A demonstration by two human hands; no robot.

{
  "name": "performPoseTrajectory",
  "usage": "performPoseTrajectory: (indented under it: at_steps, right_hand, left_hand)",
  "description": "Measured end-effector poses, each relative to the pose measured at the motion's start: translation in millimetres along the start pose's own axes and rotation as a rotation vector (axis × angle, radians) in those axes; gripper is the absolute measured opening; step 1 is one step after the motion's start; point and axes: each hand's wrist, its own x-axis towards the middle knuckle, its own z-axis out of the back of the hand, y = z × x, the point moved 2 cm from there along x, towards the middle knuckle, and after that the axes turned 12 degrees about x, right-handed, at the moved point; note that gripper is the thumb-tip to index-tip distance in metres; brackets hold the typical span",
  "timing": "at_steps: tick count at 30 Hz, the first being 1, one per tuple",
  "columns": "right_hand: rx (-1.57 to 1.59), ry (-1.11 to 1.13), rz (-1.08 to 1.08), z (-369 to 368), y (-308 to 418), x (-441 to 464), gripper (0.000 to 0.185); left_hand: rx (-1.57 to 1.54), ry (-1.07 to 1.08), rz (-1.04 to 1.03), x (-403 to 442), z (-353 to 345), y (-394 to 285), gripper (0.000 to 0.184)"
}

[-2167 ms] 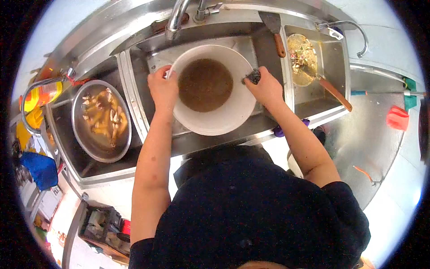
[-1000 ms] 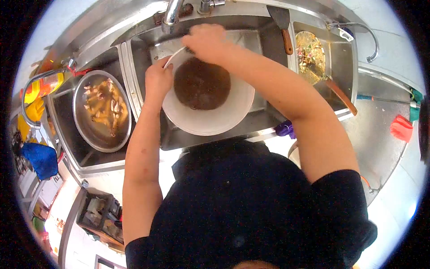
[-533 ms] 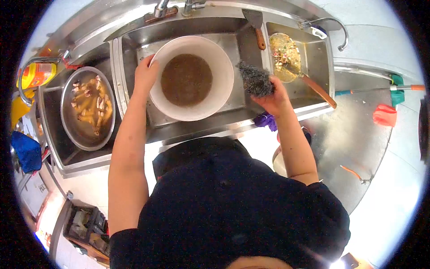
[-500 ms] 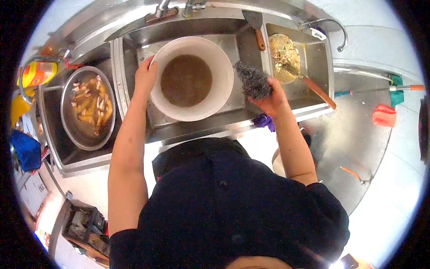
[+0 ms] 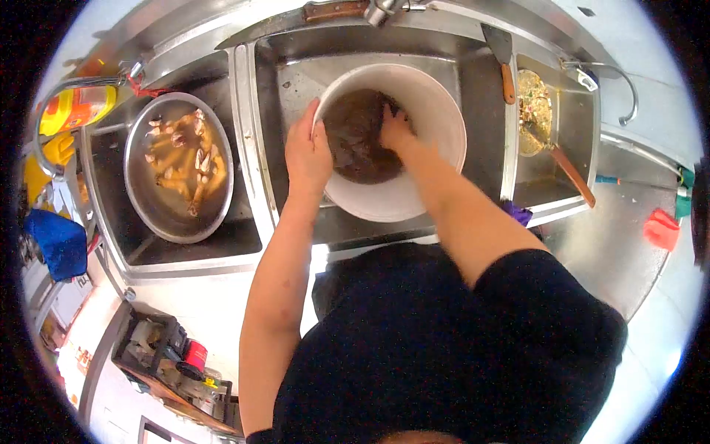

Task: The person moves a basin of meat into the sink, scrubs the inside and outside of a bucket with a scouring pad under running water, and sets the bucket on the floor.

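Observation:
A large white bucket (image 5: 436,140) with murky brown water (image 5: 355,133) inside stands in the middle sink basin. My left hand (image 5: 309,152) grips its left rim, thumb and fingers on either side of the wall. Reaching down inside, my right hand (image 5: 396,127) is partly in the water. Its fingertips are dim below the surface, and whatever they may hold is hidden. The dark wire scrubber is not visible now.
An oval metal basin (image 5: 133,177) with chicken feet in water sits in the left sink. A spatula (image 5: 507,78) lies across the divider on the right. The right sink holds food scraps (image 5: 534,103) and a wooden-handled tool (image 5: 573,176). A faucet (image 5: 381,11) is behind.
My right hand, which held the wire scrubber right of the bucket, has moved left and down into the water. My left hand keeps its hold on the rim. The whole view has shifted.

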Motion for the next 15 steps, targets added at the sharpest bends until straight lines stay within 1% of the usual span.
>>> performPoseTrajectory:
  at_steps: [2,3,5,7,8,10,12,13,15]
  right_hand:
    - [-0.165,0.169,0.088,-5.2,32.6,2.4,0.054]
    - [-0.249,0.255,0.129,-3.2,49.1,1.0,0.052]
    - [-0.361,0.658,0.252,-7.0,82.9,7.7,0.052]
    - [-0.537,0.482,0.422,-55.2,98.9,-4.9,0.048]
    - [-0.443,0.497,0.494,-44.9,97.6,-29.8,0.048]
    - [-0.237,0.517,0.626,4.3,90.7,-76.2,0.047]
    - [-0.317,0.589,1.037,10.7,43.3,-67.2,0.044]
    - [-0.359,0.617,1.242,16.3,34.4,-61.6,0.043]
    - [-0.295,0.687,0.958,15.3,54.1,-38.4,0.043]
  left_hand:
    - [0.012,0.045,0.051,4.7,3.8,-5.9,0.037]
    - [0.005,0.031,0.043,9.1,0.2,-4.0,0.037]
    - [-0.002,0.020,0.029,7.4,-1.7,0.0,0.037]
    - [0.000,0.031,0.051,13.5,1.5,-2.7,0.036]
    - [0.006,0.051,0.060,12.8,3.5,-3.6,0.036]
    - [-0.012,0.024,0.046,13.2,5.4,-2.9,0.035]
    - [-0.016,-0.006,0.023,11.7,3.9,-2.4,0.035]
    - [-0.013,-0.028,0.004,11.2,2.1,-2.6,0.035]
    - [0.006,-0.033,-0.016,8.7,-0.7,-0.9,0.035]
